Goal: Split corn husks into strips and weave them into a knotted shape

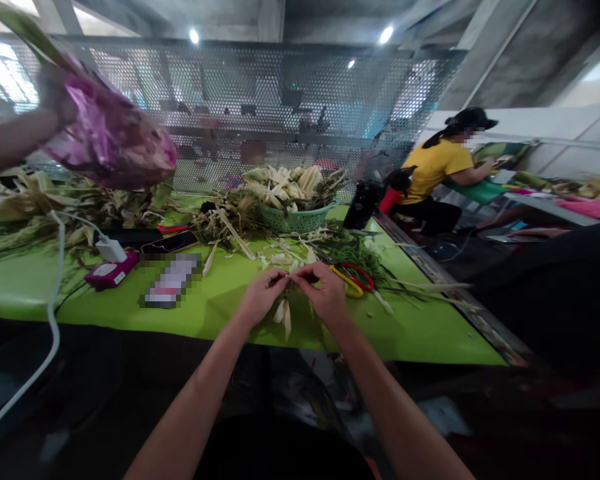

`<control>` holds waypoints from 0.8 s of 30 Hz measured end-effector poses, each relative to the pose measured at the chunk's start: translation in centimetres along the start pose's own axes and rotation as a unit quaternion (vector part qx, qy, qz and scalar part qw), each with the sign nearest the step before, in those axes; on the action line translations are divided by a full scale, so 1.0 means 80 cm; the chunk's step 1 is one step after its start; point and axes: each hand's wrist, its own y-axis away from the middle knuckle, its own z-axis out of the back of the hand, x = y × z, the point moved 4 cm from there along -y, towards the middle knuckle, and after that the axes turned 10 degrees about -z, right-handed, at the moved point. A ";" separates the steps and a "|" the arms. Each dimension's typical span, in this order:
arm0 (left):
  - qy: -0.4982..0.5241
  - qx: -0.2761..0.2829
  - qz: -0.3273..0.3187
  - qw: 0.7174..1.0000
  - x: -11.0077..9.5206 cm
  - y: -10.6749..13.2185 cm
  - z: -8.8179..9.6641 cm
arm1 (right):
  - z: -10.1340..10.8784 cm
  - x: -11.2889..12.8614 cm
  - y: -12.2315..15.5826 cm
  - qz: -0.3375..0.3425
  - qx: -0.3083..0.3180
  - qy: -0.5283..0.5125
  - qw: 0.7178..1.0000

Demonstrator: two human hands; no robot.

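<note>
My left hand (261, 294) and my right hand (324, 291) meet over the green table (200, 303), fingers pinched together on pale dried leaf strips (284, 313) that hang down between them. Both hands are closed on the strips. Just right of my right hand lie scissors with yellow and red handles (353, 279). More pale strips lie scattered on the table beyond my hands.
A green basket (294, 217) heaped with husk strips stands at the back. Dried leaves (55, 207) pile at the left, with phones, a pink box and a white charger cable. Another person's arm holds a pink bundle (107, 137) at top left. A person in yellow (443, 173) sits at right.
</note>
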 end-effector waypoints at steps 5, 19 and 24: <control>-0.022 0.016 -0.014 1.000 -0.002 0.001 -0.002 | 0.000 -0.003 0.000 -0.021 0.011 -0.024 0.999; 0.091 -0.026 0.037 0.995 0.006 0.000 0.001 | -0.002 -0.011 -0.001 -0.092 0.061 -0.104 0.988; 0.118 -0.045 0.049 0.991 0.007 -0.001 0.002 | -0.004 -0.010 0.000 -0.060 0.051 -0.080 0.994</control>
